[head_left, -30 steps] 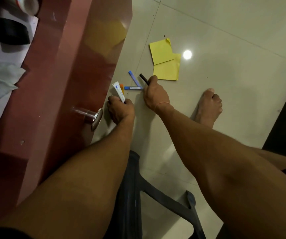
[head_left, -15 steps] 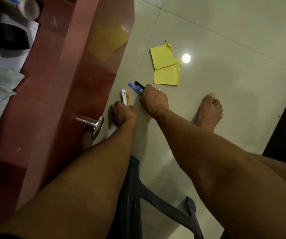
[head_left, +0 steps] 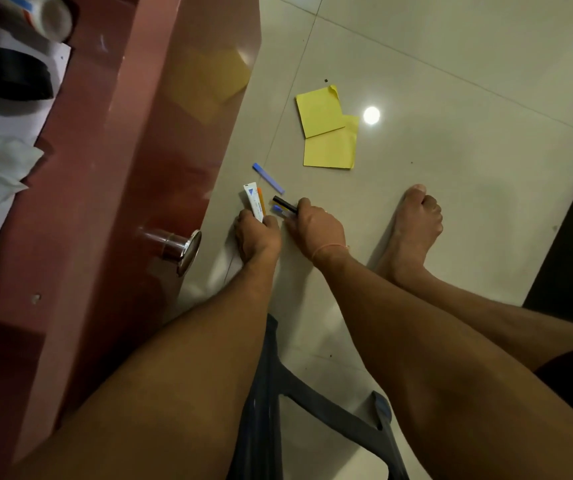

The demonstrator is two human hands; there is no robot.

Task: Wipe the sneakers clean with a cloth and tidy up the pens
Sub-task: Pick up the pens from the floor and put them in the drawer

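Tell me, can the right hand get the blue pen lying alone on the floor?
Probably yes: the blue pen lies on open floor just past the right hand, nothing between, though that hand grips a black pen.

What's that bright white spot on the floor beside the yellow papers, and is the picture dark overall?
Head view: the spot is lamp glare on the glossy floor; the picture is dim overall; the red door faintly mirrors the yellow papers.

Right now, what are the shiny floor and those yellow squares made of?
The floor looks like glossy glazed tile: thin grout lines and a mirrored lamp spot. The yellow sheets seem thin matte paper, probably sticky notes; one corner curls up.
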